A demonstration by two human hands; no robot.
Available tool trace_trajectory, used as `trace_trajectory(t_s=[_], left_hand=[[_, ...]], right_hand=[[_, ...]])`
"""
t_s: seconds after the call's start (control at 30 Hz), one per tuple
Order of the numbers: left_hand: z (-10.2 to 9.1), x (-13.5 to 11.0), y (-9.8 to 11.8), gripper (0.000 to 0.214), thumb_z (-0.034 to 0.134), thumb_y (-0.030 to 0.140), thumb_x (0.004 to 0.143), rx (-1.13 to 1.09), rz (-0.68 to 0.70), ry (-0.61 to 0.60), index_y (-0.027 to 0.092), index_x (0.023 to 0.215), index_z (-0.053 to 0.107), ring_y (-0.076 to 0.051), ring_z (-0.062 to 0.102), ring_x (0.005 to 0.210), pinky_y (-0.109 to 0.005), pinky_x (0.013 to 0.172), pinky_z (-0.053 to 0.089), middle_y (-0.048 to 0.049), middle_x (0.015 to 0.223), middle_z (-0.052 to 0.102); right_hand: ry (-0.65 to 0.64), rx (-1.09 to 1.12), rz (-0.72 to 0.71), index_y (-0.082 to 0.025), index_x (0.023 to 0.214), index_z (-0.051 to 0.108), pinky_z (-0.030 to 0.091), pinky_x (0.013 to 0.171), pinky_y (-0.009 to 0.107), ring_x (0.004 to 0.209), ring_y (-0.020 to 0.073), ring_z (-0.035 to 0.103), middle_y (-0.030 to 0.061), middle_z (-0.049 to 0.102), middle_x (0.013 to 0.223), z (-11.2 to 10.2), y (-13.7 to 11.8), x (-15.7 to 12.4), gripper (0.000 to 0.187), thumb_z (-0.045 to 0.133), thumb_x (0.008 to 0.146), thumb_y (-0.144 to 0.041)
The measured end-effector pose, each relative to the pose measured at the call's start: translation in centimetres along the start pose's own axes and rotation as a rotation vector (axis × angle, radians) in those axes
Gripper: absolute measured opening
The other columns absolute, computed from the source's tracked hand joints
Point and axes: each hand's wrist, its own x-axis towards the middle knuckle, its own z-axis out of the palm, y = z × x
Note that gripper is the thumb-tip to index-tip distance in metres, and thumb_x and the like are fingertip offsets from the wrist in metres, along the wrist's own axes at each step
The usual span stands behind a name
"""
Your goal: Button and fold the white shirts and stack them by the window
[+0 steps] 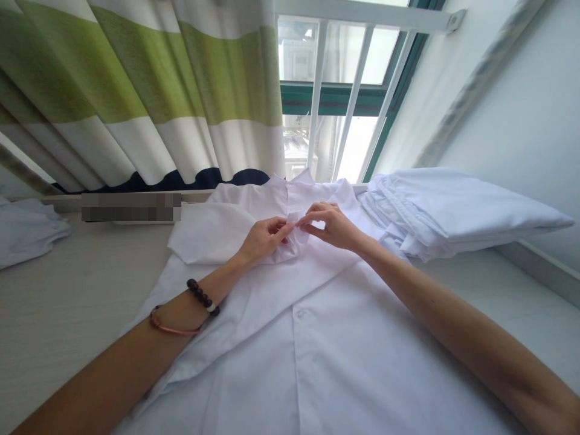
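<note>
A white button-up garment [344, 338] lies spread out in front of me, its collar toward the window. One sleeve [212, 232] is folded across the chest, and its cuff end is bunched up between my hands. My left hand [267, 238] pinches the cuff [296, 241] from the left, its fingers curled. From the right, my right hand [328, 223] pinches the same cuff with thumb and forefinger, the fingertips of both hands nearly meeting. Small details at the fingertips are too fine to make out. A button [299, 314] shows on the front placket below.
Folded white clothes [466, 208] are piled at the right by the wall. More white cloth [29, 232] lies at the far left. A green and white curtain [149, 84] hangs behind, beside a window with white bars [348, 103]. A blurred-out item [131, 207] sits at the back left.
</note>
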Motion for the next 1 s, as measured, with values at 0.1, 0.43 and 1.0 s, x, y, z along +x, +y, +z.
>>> trace_trajectory(t_s=[0.1,0.43,1.0], left_hand=[[0.0,0.0,-0.3,0.036,0.058,0.048,0.081,0.016,-0.004,0.009,0.017,0.093,0.072,-0.015,0.061,0.068,-0.021,0.060,0.046,-0.0025,0.080,0.071],[-0.1,0.0,-0.8,0.031,0.059,0.043,0.082,0.033,0.036,-0.052,0.019,0.093,0.074,-0.016,0.063,0.077,-0.021,0.066,0.047,-0.0016,0.087,0.072],[-0.5,0.1,-0.4,0.025,0.061,0.036,0.077,-0.030,-0.082,-0.070,0.015,0.081,0.074,-0.007,0.046,0.048,-0.018,0.049,0.038,0.0024,0.059,0.062]], right_hand=[[0.056,0.014,0.012,-0.023,0.090,0.071,0.036,0.085,0.035,0.078,0.0161,0.058,0.0036,0.065,0.087,0.1,-0.2,0.1,0.012,0.060,0.087,-0.027],[0.088,0.031,0.008,-0.022,0.085,0.068,0.039,0.083,0.034,0.075,0.0147,0.059,0.0032,0.064,0.089,0.7,-0.1,0.0,0.009,0.063,0.085,-0.030],[0.105,-0.154,-0.249,-0.019,0.088,0.059,0.039,0.090,0.036,0.098,0.0204,0.056,0.0088,0.061,0.107,1.0,-0.5,-0.4,0.009,0.051,0.092,-0.022]])
